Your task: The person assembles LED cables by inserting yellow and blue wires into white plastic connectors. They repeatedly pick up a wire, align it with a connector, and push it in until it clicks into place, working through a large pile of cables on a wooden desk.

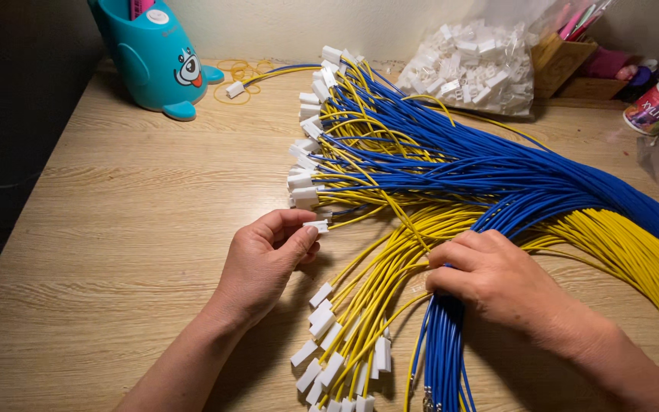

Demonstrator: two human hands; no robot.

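Left hand [265, 263]: pinched shut on white connector [316, 226] of one yellow wire. Right hand [497, 278]: curled down over blue and yellow wire bundle [451, 175], spread across wooden desk [131, 221]; grip not discernible. Bag of white connectors [470, 69] at rear; teal pen holder [154, 53] far left.

Glossy plastic-coated wires [451, 175] with white plastic connectors [304, 197] on a matt wood-grain table [131, 229].
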